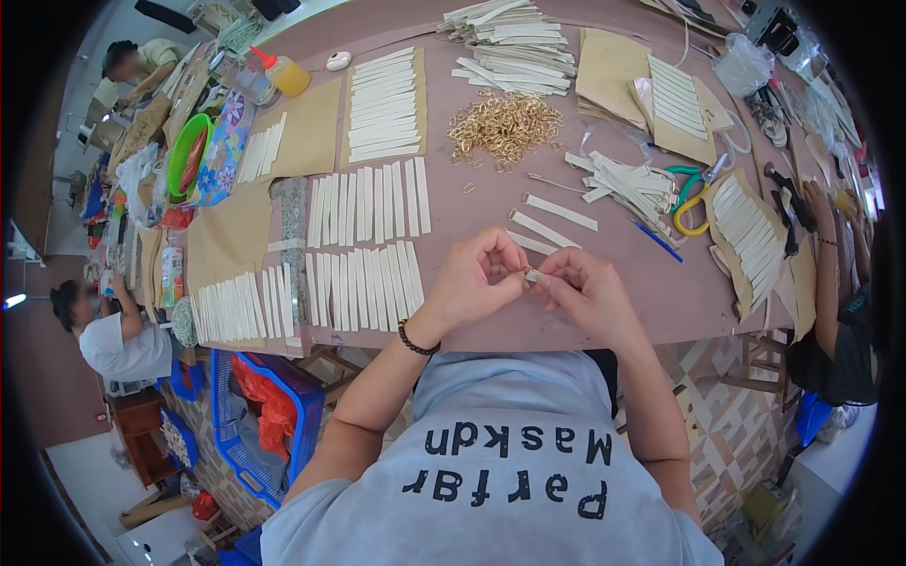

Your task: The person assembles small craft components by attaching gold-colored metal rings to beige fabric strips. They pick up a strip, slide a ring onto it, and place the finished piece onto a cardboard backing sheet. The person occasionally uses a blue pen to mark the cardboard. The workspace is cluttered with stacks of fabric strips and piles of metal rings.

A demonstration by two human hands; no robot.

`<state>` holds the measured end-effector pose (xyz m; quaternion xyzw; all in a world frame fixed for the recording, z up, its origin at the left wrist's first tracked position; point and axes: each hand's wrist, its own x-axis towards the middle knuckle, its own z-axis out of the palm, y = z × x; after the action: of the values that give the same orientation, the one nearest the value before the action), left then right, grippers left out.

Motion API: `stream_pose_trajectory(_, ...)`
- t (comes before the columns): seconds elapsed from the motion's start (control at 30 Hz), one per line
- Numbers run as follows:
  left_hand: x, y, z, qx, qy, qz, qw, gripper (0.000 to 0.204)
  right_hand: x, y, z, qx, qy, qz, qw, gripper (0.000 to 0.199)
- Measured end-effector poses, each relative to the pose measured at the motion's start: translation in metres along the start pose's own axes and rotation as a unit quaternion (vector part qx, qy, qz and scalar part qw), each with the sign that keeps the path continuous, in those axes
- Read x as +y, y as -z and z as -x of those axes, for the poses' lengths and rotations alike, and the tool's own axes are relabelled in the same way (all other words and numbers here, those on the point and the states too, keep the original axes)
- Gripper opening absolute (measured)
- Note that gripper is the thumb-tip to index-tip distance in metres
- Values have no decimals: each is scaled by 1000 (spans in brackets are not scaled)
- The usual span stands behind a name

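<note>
My left hand (479, 280) and my right hand (591, 292) meet above the near edge of the table. Both are closed in a pinch on a small cream strip (534, 276). A bit of gold metal shows at its left end, by my left fingertips; the rest is largely hidden by my fingers. Just beyond my hands lie a few cream strips (561, 212), some with a gold ring at one end. Farther off is a heap of gold oval rings (505, 130). To its right sits a loose pile of cream strips (625, 185).
Rows of strips (366, 288) lie to the left. Right are a blue pen (658, 242), yellow-handled scissors (690, 215) and a strip-covered brown sheet (750, 241). A glue bottle (286, 75) stands far left. Below is a blue basket (307, 420). Other people sit at both sides.
</note>
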<state>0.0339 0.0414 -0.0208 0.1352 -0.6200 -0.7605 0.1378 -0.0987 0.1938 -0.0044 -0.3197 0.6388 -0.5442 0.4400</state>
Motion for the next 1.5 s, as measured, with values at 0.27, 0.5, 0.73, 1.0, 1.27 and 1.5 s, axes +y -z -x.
stream_pose_trajectory(0.27, 1, -8, 2, 0, 31, -18, 999, 18, 5, 2, 2, 3, -5, -21, 1000, 8)
stream_pose_trajectory(0.5, -7, -14, 8, 24, 30, 32, 999, 14, 5, 1, 5, 11, 3, 0, 1000, 9)
stream_pose_trajectory(0.73, -23, -15, 12, 27, -55, -70, 996, 23, -10, 3, 11, 31, 79, 144, 986, 14)
stream_pose_trajectory(1.0, -21, -4, 16, 28, -14, -3, 1000, 18, -21, 147, -52, 299, 173, 461, 818, 28)
stream_pose_trajectory(1.27, -20, 10, 33, 30, -4, 62, 998, 13, 20, 262, -100, 274, 157, 618, 720, 25)
stream_pose_trajectory(1.5, -8, 20, 33, 37, 7, 82, 996, 14, -45, 295, -97, 354, 181, 570, 719, 24)
